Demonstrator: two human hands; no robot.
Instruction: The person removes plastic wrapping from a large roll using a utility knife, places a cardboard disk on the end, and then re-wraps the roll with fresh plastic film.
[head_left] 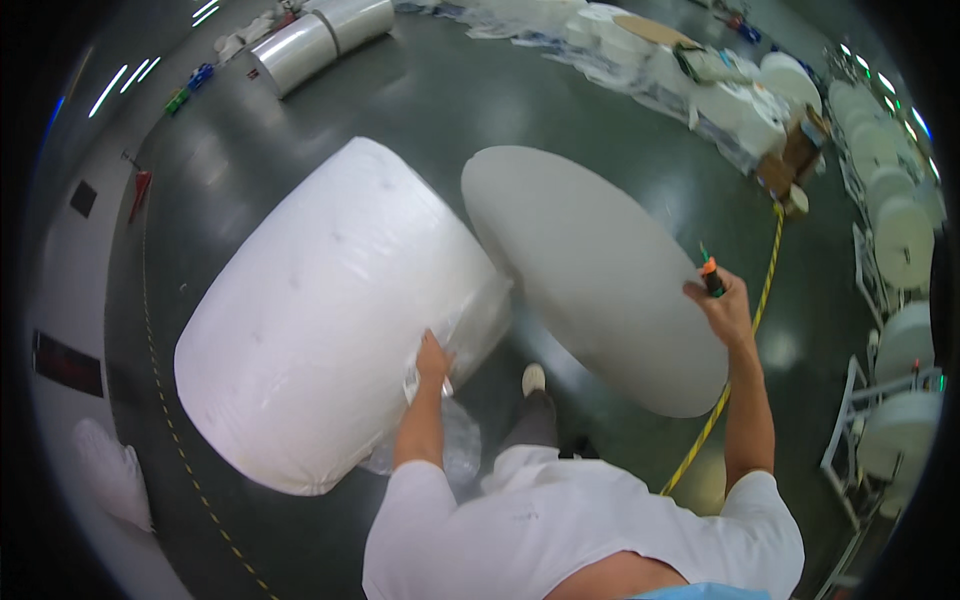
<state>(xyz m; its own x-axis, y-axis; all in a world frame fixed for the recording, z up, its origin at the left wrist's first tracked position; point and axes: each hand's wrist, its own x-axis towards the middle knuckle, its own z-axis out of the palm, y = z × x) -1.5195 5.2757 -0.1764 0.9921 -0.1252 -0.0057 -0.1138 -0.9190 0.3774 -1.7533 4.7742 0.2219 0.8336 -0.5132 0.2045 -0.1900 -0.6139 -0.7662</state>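
A big roll wrapped in white plastic film [330,290] lies on its side on the floor to the left. At its right end my left hand [433,357] is closed on the loose clear film, which bunches around the wrist and hangs toward the floor. My right hand [730,305] grips a small tool with a black and orange handle [712,280]; a thin green tip points up and its exact kind is unclear. Just left of that hand is a large grey round disc [600,280], tilted beside the roll's end.
Crumpled clear film [455,450] lies by my feet. Yellow-black floor tape [705,430] runs past the right side. Racks of white rolls [900,240] line the far right. Wrapped rolls and cartons [740,115] stand at the back right, and a silvery wrapped roll [320,40] at the back left.
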